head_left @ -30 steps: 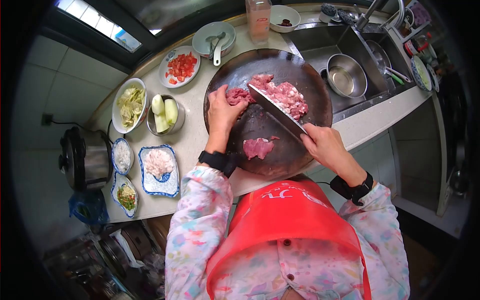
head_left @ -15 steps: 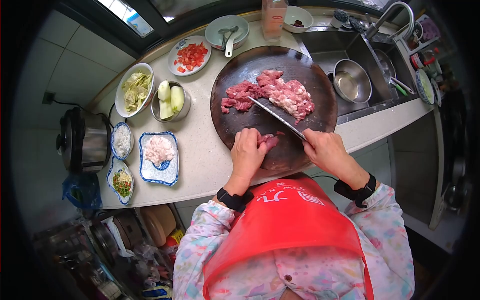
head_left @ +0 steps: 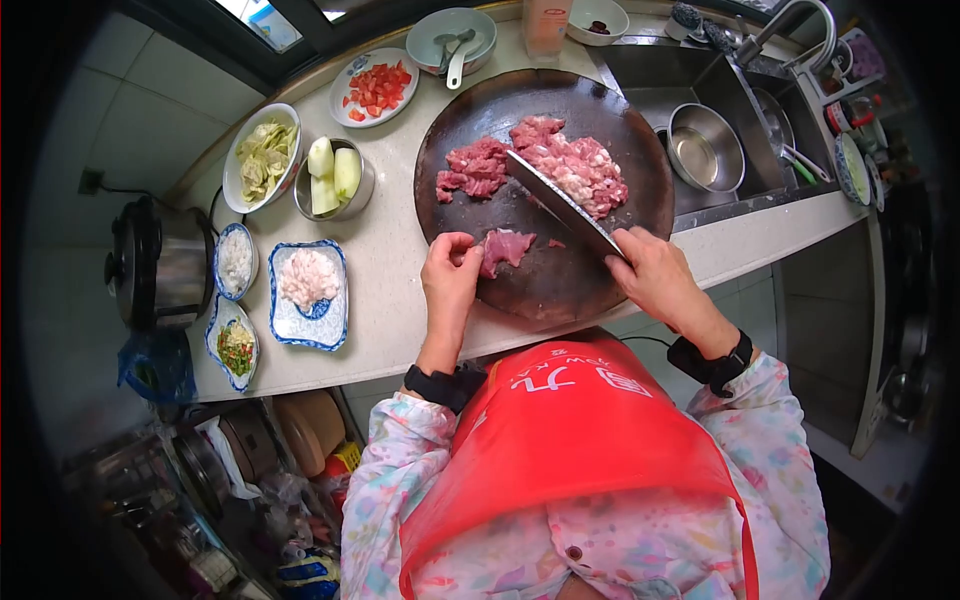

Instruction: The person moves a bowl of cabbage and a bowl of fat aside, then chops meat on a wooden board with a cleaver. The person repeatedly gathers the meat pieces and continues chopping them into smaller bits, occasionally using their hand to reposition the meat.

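Note:
My right hand (head_left: 660,282) grips the handle of a cleaver (head_left: 566,206), its blade slanting up and left over the round dark cutting board (head_left: 560,305). The blade's far end reaches between a small heap of chopped meat (head_left: 474,168) and a larger, paler heap of chopped meat (head_left: 568,166). Near the board's front left, my left hand (head_left: 452,275) has its fingers curled in, with thumb and fingertips at the left edge of a flat piece of raw meat (head_left: 507,249). The exact pinch is partly hidden. A tiny meat scrap (head_left: 556,243) lies beside that piece.
Left on the counter are a dish of minced white meat (head_left: 309,278), a pot of peeled vegetables (head_left: 334,180), a bowl of leafy pieces (head_left: 265,160) and a plate of diced tomato (head_left: 378,90). A steel bowl (head_left: 706,147) sits in the sink (head_left: 650,100) at right.
My left hand has shifted left and up, and the meat piece it covered now lies spread out and more exposed. The cleaver's blade has tilted, showing more of its side.

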`<move>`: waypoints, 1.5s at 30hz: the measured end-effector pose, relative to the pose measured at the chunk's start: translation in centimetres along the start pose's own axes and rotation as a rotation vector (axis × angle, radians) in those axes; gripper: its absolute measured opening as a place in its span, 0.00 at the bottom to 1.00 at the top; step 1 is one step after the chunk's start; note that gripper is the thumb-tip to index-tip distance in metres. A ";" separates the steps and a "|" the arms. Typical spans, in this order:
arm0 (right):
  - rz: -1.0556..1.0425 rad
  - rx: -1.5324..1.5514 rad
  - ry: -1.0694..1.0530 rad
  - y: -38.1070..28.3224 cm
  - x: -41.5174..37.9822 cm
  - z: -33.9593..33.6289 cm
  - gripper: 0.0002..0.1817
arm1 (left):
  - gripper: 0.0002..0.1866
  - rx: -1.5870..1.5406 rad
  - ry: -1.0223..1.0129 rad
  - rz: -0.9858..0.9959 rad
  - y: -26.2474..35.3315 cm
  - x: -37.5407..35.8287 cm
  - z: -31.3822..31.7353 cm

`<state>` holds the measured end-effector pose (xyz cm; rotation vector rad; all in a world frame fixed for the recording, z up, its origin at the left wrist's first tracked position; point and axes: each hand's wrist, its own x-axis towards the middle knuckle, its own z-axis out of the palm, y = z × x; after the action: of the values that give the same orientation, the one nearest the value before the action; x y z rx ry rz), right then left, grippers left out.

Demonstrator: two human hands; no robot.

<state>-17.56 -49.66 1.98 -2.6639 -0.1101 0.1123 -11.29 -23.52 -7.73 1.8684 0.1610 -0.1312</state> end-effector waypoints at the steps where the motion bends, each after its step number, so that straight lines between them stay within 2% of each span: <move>1: -0.008 0.007 0.028 -0.1 0.1 0.0 0.07 | 0.07 0.098 0.052 0.114 0.2 -0.5 -0.2; 2: -0.008 0.009 0.026 0.0 0.1 0.1 0.07 | 0.07 0.196 0.102 0.229 0.5 -0.9 -0.3; 6: -0.048 0.149 0.034 0.2 0.0 0.3 0.06 | 0.08 0.345 0.164 0.225 1.4 -2.0 -0.3; 8: -0.076 0.192 0.037 -0.8 -0.3 0.5 0.06 | 0.08 0.438 0.207 0.566 1.8 -2.3 0.1; 9: -0.132 0.234 0.061 -1.9 -0.5 0.7 0.07 | 0.07 0.457 0.218 0.644 2.1 -2.3 0.5; 12: -0.221 0.233 0.047 -4.3 -0.7 2.2 0.09 | 0.06 0.433 0.175 0.658 1.0 -2.0 1.4; 18: -0.196 0.185 -0.028 -5.9 -1.3 3.8 0.09 | 0.05 0.416 0.200 0.614 0.8 -2.5 2.0; 23: -0.107 -0.002 -0.276 -7.0 -2.8 2.2 0.13 | 0.05 0.413 0.173 0.592 0.6 -1.9 2.2; 27: -0.169 -0.010 -0.254 -7.9 1.7 4.1 0.13 | 0.04 0.410 0.136 0.603 0.4 -2.0 2.0; 29: -0.228 0.039 -0.122 -8.3 4.2 6.0 0.12 | 0.05 0.412 0.112 0.608 0.1 -2.1 1.9; 33: -0.188 0.031 -0.110 -8.4 3.1 5.6 0.13 | 0.07 0.413 0.144 0.698 0.8 -2.4 2.0; 34: -0.168 0.032 -0.162 -7.9 2.4 5.0 0.12 | 0.07 0.410 0.141 0.706 0.7 -2.1 1.8; 36: -0.144 0.035 -0.214 -7.0 1.1 4.0 0.12 | 0.08 0.453 0.073 0.644 0.2 -1.6 1.1; 38: -0.093 0.047 -0.270 -6.1 0.0 3.2 0.11 | 0.07 0.474 0.145 0.614 0.3 -0.4 0.7; 40: -0.073 0.098 -0.225 -5.3 -0.7 2.7 0.10 | 0.05 0.341 0.261 0.523 0.1 1.1 0.0; 43: -0.091 0.211 -0.144 -4.4 -1.9 2.4 0.10 | 0.03 0.218 0.305 0.324 1.5 1.5 -1.2; 45: -0.120 0.276 0.003 -3.8 -2.4 1.6 0.12 | 0.03 0.209 0.305 0.355 2.1 1.7 -1.0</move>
<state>-20.30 -45.79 2.41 -2.3759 -0.2348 0.0778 -9.27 -23.09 -5.74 2.0867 0.0219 0.3969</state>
